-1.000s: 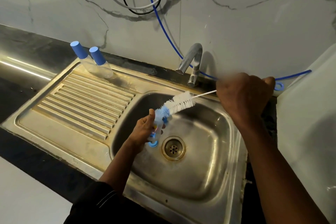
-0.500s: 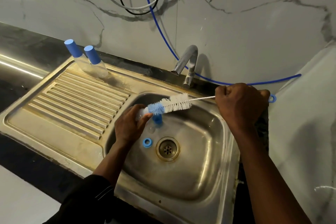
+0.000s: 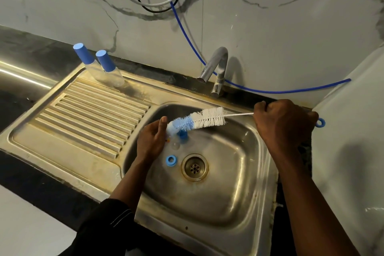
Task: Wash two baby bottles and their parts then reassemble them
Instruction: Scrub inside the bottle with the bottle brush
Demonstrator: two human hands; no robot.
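Note:
Over the sink basin point(image 3: 268, 151) my left hand point(image 3: 150, 141) holds a small clear bottle point(image 3: 170, 129), mostly hidden by the fingers, its mouth facing right. My right hand point(image 3: 284, 124) grips the wire handle of a bottle brush point(image 3: 207, 119), and the brush's blue tip sits at the bottle's mouth. On the basin floor below lie a blue screw ring point(image 3: 171, 160), a blue cap piece point(image 3: 183, 137) and a clear teat point(image 3: 175, 145). Two clear bottles with blue caps point(image 3: 83, 54) point(image 3: 106, 61) stand at the back of the drainboard.
The faucet point(image 3: 216, 66) rises behind the basin with no water running. The drain point(image 3: 194, 167) is right of the blue ring. A ribbed drainboard point(image 3: 83, 120) lies to the left. A blue hose point(image 3: 270, 90) runs along the wall, and a white surface point(image 3: 349, 151) borders the right.
My left hand has lifted the bottle up and away from the blue ring and tipped it toward the brush. My right hand has dropped slightly, and the brush now lies nearly level.

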